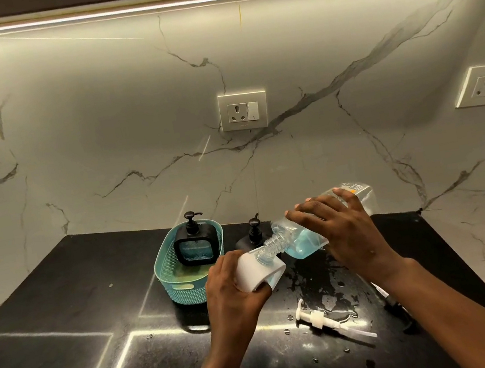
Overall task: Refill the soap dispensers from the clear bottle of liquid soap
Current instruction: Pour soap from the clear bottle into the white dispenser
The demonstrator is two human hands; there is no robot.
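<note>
My right hand (pixel 343 231) grips a clear bottle (pixel 300 240) of blue liquid soap, tipped down to the left with its threaded neck at the top of a white soap dispenser (pixel 254 273). My left hand (pixel 232 294) holds that white dispenser tilted above the black counter. A black dispenser (pixel 195 244) with its pump on stands in a teal basket (pixel 185 289). Behind the white one stands a second black dispenser (pixel 254 233), partly hidden.
A white pump head with its tube (pixel 323 321) lies on the wet counter near my right forearm. A dark object (pixel 398 310) lies beside that forearm. Spilled liquid spots the black counter (pixel 63 310). Two wall sockets (pixel 243 110) sit on the marble backsplash.
</note>
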